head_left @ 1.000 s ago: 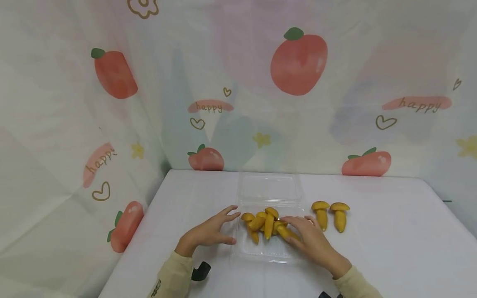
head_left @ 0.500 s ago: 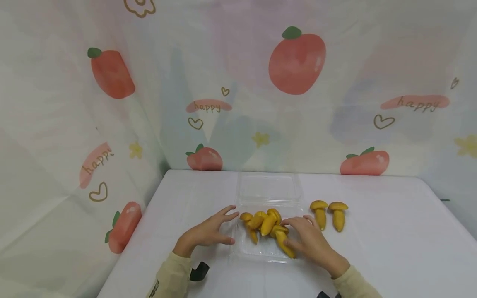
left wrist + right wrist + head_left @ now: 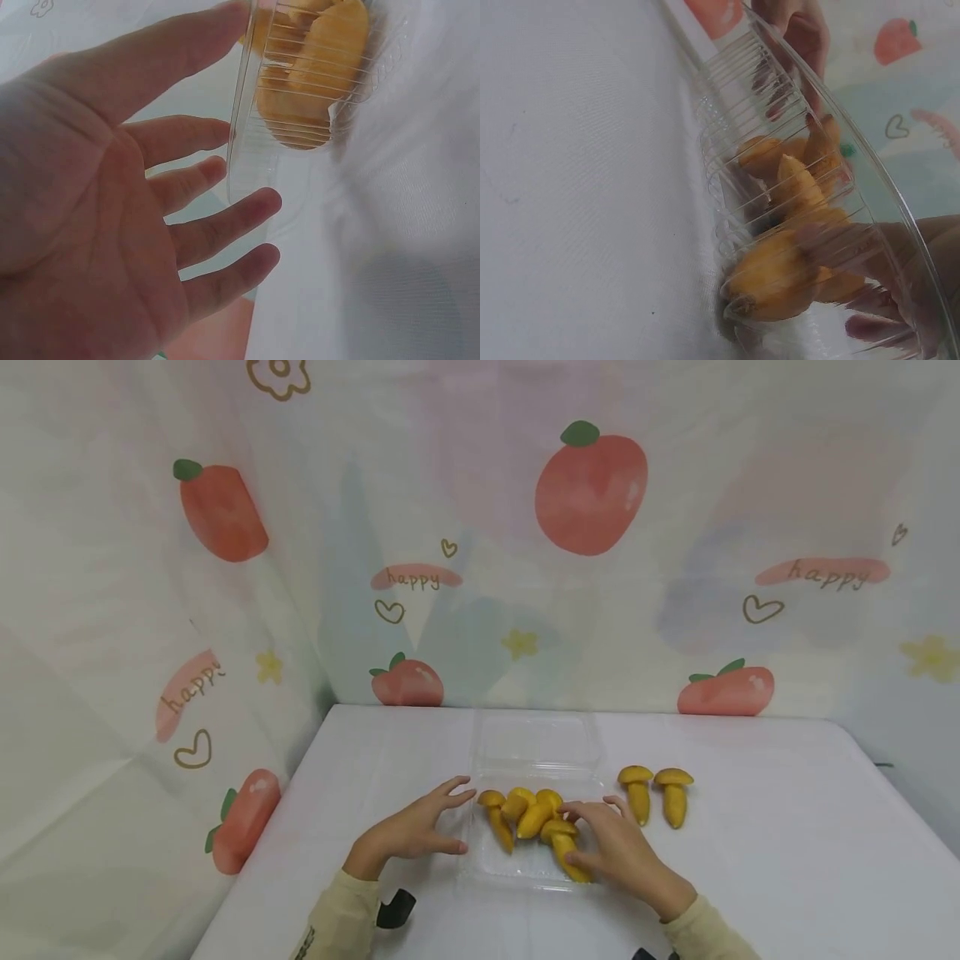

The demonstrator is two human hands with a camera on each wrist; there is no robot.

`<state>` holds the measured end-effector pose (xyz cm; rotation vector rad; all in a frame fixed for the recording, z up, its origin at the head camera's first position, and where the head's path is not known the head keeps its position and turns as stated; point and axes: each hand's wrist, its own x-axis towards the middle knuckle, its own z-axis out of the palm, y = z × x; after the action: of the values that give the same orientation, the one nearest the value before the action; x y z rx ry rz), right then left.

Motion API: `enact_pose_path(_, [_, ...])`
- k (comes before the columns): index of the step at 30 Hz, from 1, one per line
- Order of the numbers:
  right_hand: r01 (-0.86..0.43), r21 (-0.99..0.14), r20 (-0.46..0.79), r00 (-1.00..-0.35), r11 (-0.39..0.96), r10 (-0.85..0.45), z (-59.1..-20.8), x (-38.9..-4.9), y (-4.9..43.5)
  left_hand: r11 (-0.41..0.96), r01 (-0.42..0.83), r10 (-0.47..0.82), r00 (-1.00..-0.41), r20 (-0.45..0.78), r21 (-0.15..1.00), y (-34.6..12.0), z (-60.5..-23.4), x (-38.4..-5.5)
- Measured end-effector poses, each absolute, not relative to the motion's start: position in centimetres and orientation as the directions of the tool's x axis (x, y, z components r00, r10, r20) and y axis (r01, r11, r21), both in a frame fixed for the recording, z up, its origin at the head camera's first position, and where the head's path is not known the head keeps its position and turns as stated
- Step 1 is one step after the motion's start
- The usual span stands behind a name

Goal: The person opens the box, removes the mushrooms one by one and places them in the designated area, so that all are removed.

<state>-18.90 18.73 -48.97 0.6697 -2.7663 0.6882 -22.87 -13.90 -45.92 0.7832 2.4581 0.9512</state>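
Several yellow mushrooms lie in a clear plastic box (image 3: pixel 517 864), its lid folded back behind. My right hand (image 3: pixel 626 852) reaches in over the box's right side. Its thumb rests on the stem of the nearest mushroom (image 3: pixel 567 853), and bent fingers curve over beyond the cap. In the right wrist view the thumb meets this mushroom (image 3: pixel 776 274) behind the ribbed wall. My left hand (image 3: pixel 412 828) spreads its fingers at the box's left side. The left wrist view shows its thumb and a fingertip (image 3: pixel 217 133) right at the clear rim (image 3: pixel 238 112).
Two more mushrooms, one (image 3: pixel 637 793) beside the other (image 3: pixel 675 797), lie on the white table (image 3: pixel 757 843) right of the box. A printed cloth (image 3: pixel 465 635) rises behind the table's back edge and along the left.
The nearest mushroom has swung more upright in view under my right fingers. A mushroom in the middle has tilted and settled lower in the pile. My left hand stays at the box's side.
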Motion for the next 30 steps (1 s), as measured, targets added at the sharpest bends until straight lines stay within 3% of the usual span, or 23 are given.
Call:
enact_pose_path(15, [-0.492, -0.363, 0.300, -0.866, 0.791, -0.401, -48.84, -19.04, 18.93, 0.604, 0.366, 0.634, -0.759, -0.147, 0.708, -13.89, -45.89, -23.27])
enact_pose_path(23, [-0.463, -0.408, 0.254, -0.885, 0.787, -0.389, -48.49, -18.86, 18.96, 0.610, 0.366, 0.631, -0.761, -0.151, 0.703, -13.81, -45.90, -23.03])
enact_pose_path(30, [-0.471, -0.454, 0.308, -0.880, 0.757, -0.362, -48.77, -19.03, 18.93, 0.607, 0.357, 0.630, -0.761, -0.156, 0.710, -13.77, -45.94, -22.93])
